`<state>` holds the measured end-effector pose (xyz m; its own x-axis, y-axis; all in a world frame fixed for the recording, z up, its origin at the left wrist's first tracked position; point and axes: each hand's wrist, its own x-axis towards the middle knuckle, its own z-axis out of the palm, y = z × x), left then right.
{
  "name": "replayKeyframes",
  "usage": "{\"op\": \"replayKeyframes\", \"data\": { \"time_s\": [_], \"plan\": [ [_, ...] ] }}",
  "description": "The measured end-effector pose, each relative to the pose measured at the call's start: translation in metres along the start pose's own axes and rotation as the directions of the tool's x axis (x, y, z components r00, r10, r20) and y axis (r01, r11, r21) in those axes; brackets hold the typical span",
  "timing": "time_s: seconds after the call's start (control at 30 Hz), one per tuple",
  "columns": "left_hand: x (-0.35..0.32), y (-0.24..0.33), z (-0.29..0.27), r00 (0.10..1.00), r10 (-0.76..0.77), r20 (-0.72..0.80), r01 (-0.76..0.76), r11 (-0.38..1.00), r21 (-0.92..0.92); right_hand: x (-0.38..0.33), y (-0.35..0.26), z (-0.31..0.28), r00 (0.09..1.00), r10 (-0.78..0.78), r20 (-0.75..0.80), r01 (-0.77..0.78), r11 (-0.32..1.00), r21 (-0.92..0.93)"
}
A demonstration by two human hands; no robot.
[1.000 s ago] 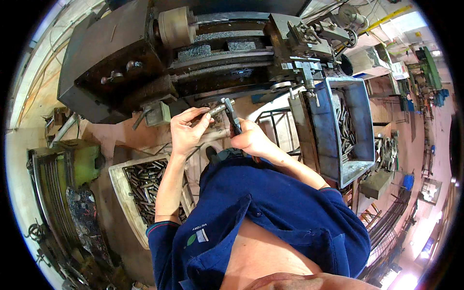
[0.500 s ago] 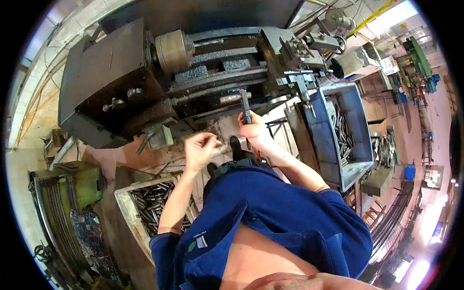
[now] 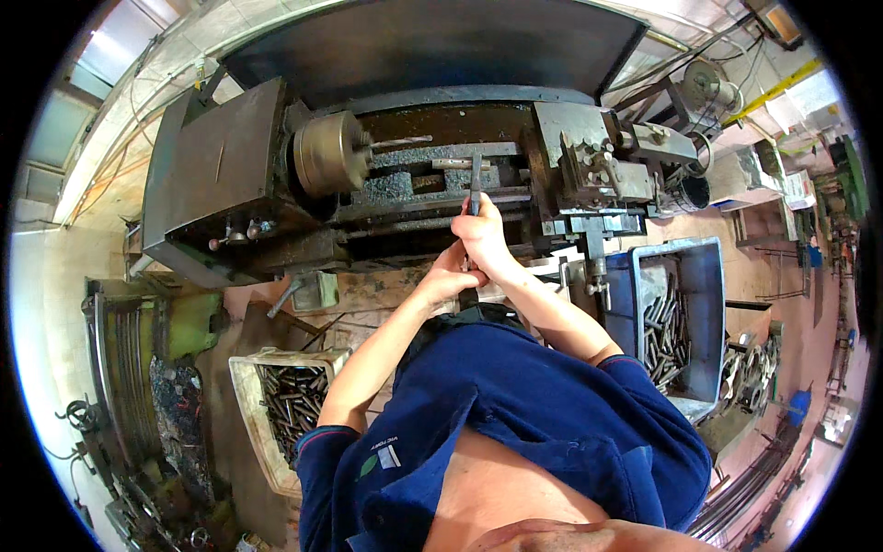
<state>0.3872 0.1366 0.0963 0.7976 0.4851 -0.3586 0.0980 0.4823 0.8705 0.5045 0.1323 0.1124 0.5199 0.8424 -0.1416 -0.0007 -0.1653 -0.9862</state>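
Both forearms reach up from the lower edge toward the lathe (image 3: 405, 175). The right hand (image 3: 480, 235) is clenched around a dark bar-shaped tool (image 3: 475, 182), its tip over the lathe bed. The left hand (image 3: 444, 276) curls just below it, touching the wrist; its grip cannot be told. Right of the hands sits a blue bin (image 3: 696, 260) of metal rods; lower left, a white crate (image 3: 250, 405).

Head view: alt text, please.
Person at a lathe: right hand holds a dark tool over the bed, left hand just beneath. A white crate and a blue bin hold metal rods.
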Motion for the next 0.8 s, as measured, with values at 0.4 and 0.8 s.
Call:
{"op": "replayKeyframes", "data": {
  "time_s": [0.4,0.8],
  "plan": [
    [0.048,0.009,-0.004,0.989,0.141,0.049,-0.131,0.978,-0.163,0.041,-0.017,-0.009,0.996,0.077,0.053,-0.081,0.994,0.072],
    [0.016,0.014,-0.046,0.995,0.072,-0.072,-0.083,0.985,-0.153,0.040,-0.044,0.045,0.980,0.108,0.169,-0.093,0.991,-0.094]
  ]
}}
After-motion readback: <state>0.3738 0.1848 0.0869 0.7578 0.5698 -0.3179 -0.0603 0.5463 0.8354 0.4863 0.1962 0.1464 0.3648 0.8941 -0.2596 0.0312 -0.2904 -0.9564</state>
